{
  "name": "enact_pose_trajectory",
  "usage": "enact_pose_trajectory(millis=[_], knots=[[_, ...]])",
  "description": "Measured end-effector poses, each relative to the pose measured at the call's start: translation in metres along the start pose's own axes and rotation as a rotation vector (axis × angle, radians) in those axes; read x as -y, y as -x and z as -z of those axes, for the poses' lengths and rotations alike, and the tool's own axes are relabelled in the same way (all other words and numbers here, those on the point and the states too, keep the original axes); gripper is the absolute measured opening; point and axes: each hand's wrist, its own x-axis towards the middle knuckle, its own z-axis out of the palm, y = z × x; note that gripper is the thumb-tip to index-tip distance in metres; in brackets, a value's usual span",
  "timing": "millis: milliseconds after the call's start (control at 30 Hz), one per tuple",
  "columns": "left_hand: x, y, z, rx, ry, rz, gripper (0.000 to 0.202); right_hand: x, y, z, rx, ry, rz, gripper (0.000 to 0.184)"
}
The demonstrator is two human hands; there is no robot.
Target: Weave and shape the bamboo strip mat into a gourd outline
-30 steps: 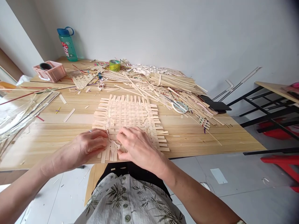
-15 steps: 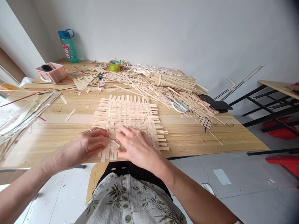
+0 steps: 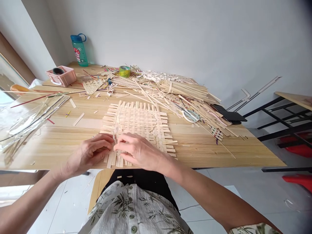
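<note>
A square mat woven of pale bamboo strips (image 3: 137,122) lies on the wooden table (image 3: 207,148) in front of me. Both hands rest on its near edge. My left hand (image 3: 91,151) has its fingers curled and pinched at a thin strip near the mat's near left part. My right hand (image 3: 137,150) meets it there, thumb and forefinger pinching the same spot. The thin strip between the fingertips is barely visible.
A big heap of loose bamboo strips (image 3: 175,89) covers the far right of the table, with white scissors (image 3: 188,114) in it. A tape roll (image 3: 124,71), teal bottle (image 3: 80,50) and pink basket (image 3: 62,75) stand at the back. A black phone (image 3: 230,115) lies right; clear wrapped strips (image 3: 26,120) left.
My right hand has slid left so its fingertips meet the left hand's. The view has shifted a little, so the table's things appear further right and lower.
</note>
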Motion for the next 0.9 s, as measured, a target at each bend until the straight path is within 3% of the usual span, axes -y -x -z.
enact_pose_trajectory(millis=[200,500,900], knots=[[0.004,0.003,-0.006,-0.049,-0.001,0.056,0.014,-0.018,-0.013,-0.025,-0.063,-0.022,0.144,0.02],[-0.002,-0.002,-0.004,-0.057,-0.032,0.08,0.013,-0.039,-0.019,-0.037,-0.159,-0.04,0.361,0.021],[-0.002,-0.001,-0.006,-0.082,-0.092,0.087,0.011,-0.039,-0.015,-0.047,-0.288,-0.045,0.317,0.028]])
